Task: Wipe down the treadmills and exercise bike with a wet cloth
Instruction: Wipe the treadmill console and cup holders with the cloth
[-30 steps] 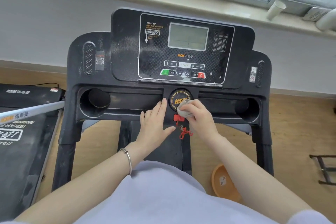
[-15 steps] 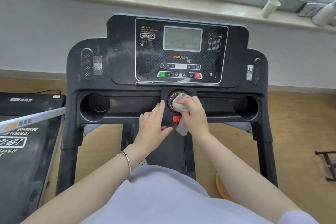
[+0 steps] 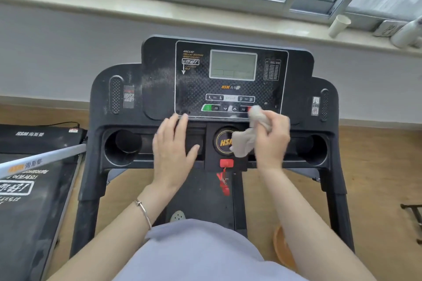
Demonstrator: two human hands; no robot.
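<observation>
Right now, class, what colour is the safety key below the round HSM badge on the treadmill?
Red; the safety key shows best in the head view.

"HSM", "HALLO!" on console panel point(image 3: 201, 84), "HSM" on round badge point(image 3: 222, 142), "12", "16" on buttons point(image 3: 246, 99)

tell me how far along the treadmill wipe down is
Nothing looks finished: dust streaks cover the console left of the control panel. In hand: the right hand grips the cloth at the panel's lower right buttons; the left hand rests open on the console. Left: the rest of this console and the second treadmill. No exercise bike is in view.
</observation>
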